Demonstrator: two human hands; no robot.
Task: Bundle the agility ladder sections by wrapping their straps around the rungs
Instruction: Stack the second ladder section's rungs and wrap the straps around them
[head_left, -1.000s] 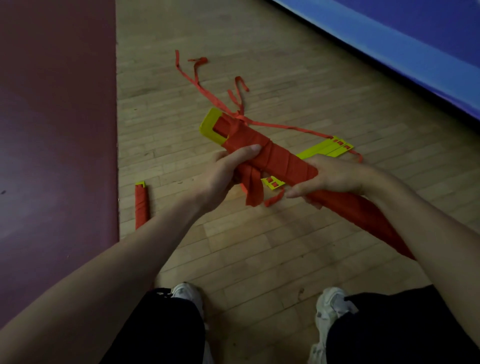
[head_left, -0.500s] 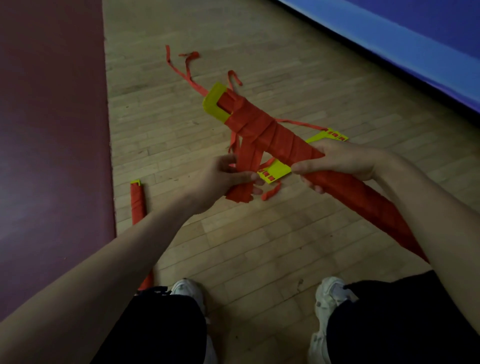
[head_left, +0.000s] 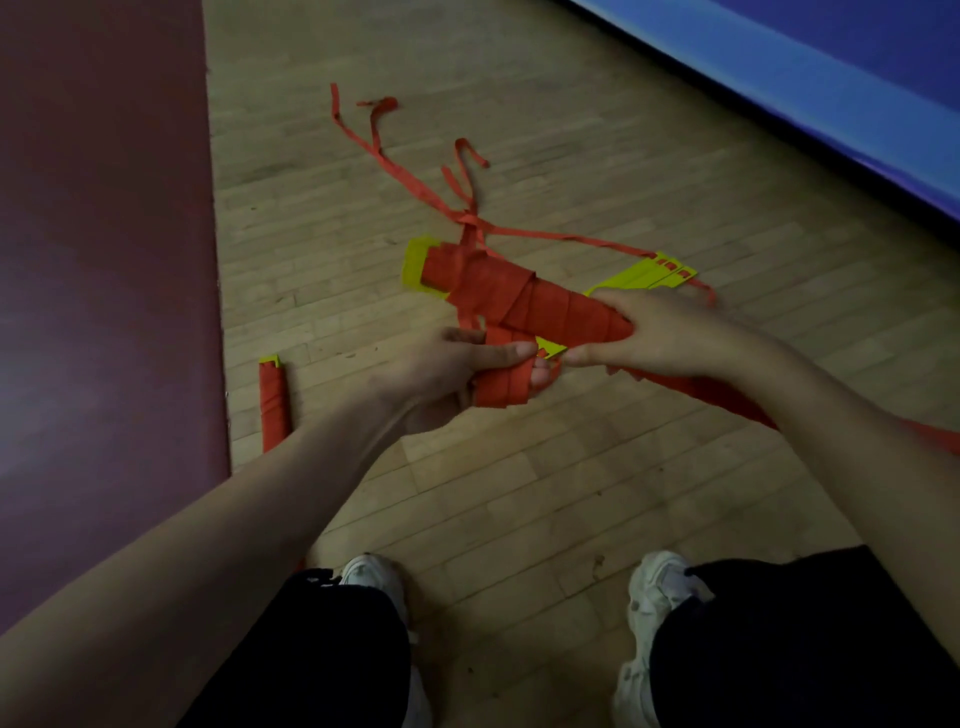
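A bundle of yellow ladder rungs (head_left: 524, 306) wrapped in red strap hangs above the wooden floor. My right hand (head_left: 654, 332) grips the bundle at its middle, fingers curled round it. My left hand (head_left: 457, 374) is just below and left of it, gripping several folds of the red strap (head_left: 501, 389). Loose red strap ends (head_left: 410, 176) trail away over the floor behind the bundle. More yellow rungs (head_left: 644, 273) lie on the floor behind my right hand.
A second wrapped bundle (head_left: 274, 402) lies on the floor at the edge of a dark red mat (head_left: 104, 260) on the left. A blue mat (head_left: 831, 93) runs along the upper right. My two white shoes (head_left: 660, 587) are at the bottom.
The bundle has dropped lower and tilted flatter. My left hand has pulled the strap folds down and toward me, and now sits closer to my right hand.
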